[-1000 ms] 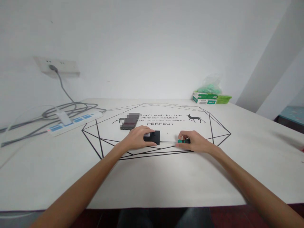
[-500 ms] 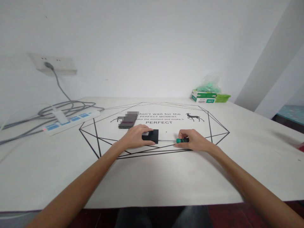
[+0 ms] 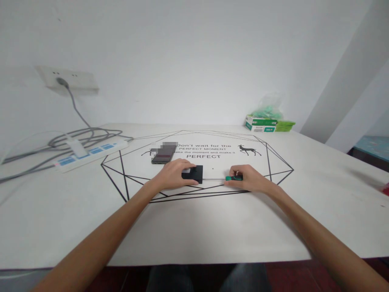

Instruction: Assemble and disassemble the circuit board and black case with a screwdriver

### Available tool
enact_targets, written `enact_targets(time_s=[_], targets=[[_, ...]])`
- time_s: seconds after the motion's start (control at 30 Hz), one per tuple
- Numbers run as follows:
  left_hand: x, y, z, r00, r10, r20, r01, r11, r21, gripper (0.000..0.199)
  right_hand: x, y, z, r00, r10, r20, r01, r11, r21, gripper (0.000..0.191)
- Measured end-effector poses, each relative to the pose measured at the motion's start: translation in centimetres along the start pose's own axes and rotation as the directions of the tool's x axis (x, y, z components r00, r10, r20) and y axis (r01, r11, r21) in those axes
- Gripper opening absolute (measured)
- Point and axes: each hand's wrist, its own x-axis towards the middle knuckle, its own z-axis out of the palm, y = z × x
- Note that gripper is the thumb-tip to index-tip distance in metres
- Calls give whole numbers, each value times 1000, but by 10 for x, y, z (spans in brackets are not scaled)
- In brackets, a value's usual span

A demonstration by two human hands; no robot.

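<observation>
My left hand (image 3: 173,174) grips a small flat black box (image 3: 197,174) on the table, thumb on its near edge and fingers on the far edge. Part of the box is hidden under the hand. In my right hand (image 3: 247,178) is a screwdriver (image 3: 233,178) with a green and black handle, pinched between thumb and fingers. Its thin metal shaft lies level and points left, the tip meeting the right side of the box. Exactly what the tip touches is too small to make out.
A phone (image 3: 165,153) lies just beyond my left hand. At the left sit a white power strip (image 3: 94,156) and coiled grey cables (image 3: 82,138). Green and white boxes (image 3: 261,123) with a plastic bag (image 3: 269,107) stand at the back right of the white table (image 3: 194,231).
My right hand and the screwdriver handle have shifted very slightly, and the fingers sit a little differently on the handle. The left hand and the black box stay in place.
</observation>
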Motion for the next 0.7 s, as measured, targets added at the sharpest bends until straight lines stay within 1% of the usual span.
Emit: enact_targets(time_s=[0.17,0.3,0.4,0.47,0.57,0.7], targets=[[0,-1,1,1000,2,-2,-2,1000,-3,69,-1,-2,3,999,-11,53,7,997,70,35],[0,0,0,1000,6,-6,-6,1000,-25,68,0,-3,1,1000,-1,30,-1,999,54,41],[1,2,0,998,42,-47,-45,998,-50,63,1,-2,0,1000,3,16,-4,999,49,44],[1,5,1,994,63,-92,-71,994,-82,58,1,-1,0,1000,-4,2,4,999,44,45],[3,14,2,983,106,-149,-127,983,-134,43,2,-1,1,1000,-11,-10,12,999,48,45],[4,25,6,970,168,-175,-199,964,-177,24,1,-5,1,1000,-18,-16,19,998,54,43]])
